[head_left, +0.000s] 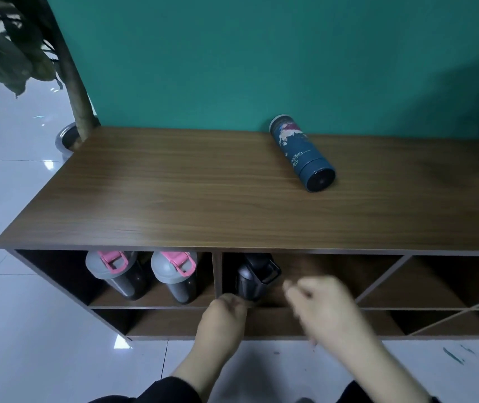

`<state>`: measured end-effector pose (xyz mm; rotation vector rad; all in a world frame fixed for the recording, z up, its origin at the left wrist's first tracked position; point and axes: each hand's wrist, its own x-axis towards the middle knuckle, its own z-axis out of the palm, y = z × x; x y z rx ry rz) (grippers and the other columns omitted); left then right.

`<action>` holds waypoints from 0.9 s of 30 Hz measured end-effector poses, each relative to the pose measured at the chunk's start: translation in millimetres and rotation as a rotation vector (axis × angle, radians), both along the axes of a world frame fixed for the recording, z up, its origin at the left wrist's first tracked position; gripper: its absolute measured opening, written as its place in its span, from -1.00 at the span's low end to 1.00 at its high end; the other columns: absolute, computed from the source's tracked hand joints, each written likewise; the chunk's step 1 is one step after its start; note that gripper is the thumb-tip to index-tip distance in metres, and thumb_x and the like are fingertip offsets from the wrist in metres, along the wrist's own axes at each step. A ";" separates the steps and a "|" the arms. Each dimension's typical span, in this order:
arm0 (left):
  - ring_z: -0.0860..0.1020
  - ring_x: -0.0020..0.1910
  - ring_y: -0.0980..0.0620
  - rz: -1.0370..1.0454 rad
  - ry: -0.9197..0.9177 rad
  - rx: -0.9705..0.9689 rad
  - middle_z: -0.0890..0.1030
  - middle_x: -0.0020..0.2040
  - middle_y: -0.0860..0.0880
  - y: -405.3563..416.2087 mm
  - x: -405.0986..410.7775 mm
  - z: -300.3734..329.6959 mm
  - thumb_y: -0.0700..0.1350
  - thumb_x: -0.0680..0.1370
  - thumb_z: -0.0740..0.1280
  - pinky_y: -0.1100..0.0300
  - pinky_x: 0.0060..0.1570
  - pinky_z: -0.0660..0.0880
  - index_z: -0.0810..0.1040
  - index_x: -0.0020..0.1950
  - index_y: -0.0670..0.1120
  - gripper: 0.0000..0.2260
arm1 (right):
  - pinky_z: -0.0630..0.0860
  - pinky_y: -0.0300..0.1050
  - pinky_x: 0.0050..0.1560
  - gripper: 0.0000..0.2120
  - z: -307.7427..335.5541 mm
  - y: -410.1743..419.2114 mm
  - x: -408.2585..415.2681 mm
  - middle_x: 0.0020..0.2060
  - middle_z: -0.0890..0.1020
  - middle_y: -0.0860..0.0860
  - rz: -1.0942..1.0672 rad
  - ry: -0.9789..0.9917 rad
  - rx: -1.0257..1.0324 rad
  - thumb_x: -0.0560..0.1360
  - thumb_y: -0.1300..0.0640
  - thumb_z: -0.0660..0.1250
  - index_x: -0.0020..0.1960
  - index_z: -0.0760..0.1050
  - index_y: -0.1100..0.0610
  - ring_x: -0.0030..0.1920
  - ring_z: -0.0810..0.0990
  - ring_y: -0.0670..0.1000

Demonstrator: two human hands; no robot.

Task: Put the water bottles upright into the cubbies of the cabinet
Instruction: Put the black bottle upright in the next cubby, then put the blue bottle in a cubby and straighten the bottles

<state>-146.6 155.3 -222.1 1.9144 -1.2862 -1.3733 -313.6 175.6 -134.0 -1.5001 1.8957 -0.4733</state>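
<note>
A dark blue patterned bottle (302, 154) lies on its side on the wooden cabinet top (174, 193), near the wall. Two dark bottles with grey-and-pink lids (113, 271) (175, 274) stand upright in the upper left cubby. A black bottle (254, 276) stands upright in the middle cubby. My left hand (223, 318) is just below and in front of the black bottle's base, fingers curled; whether it touches the bottle is unclear. My right hand (322, 303) is blurred, to the right of that bottle and apart from it, fingers loosely curled around nothing.
Cubbies with diagonal dividers (383, 280) lie at the right. A lower row of cubbies (174, 321) runs beneath. A potted plant (66, 135) stands at the cabinet's far left corner. White tiled floor (29, 315) surrounds the cabinet, backed by a teal wall (261, 53).
</note>
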 end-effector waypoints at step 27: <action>0.48 0.27 0.01 0.005 -0.238 -1.291 0.56 0.23 -0.08 41.8 26.0 76.3 0.04 0.53 0.35 0.00 0.26 0.42 0.49 0.31 -0.10 -0.60 | 0.57 -0.24 0.10 -0.47 77.4 22.2 -44.0 0.08 0.49 -0.37 -0.108 -0.292 -0.902 0.26 -0.04 0.42 0.18 0.34 -0.29 0.09 0.56 -0.23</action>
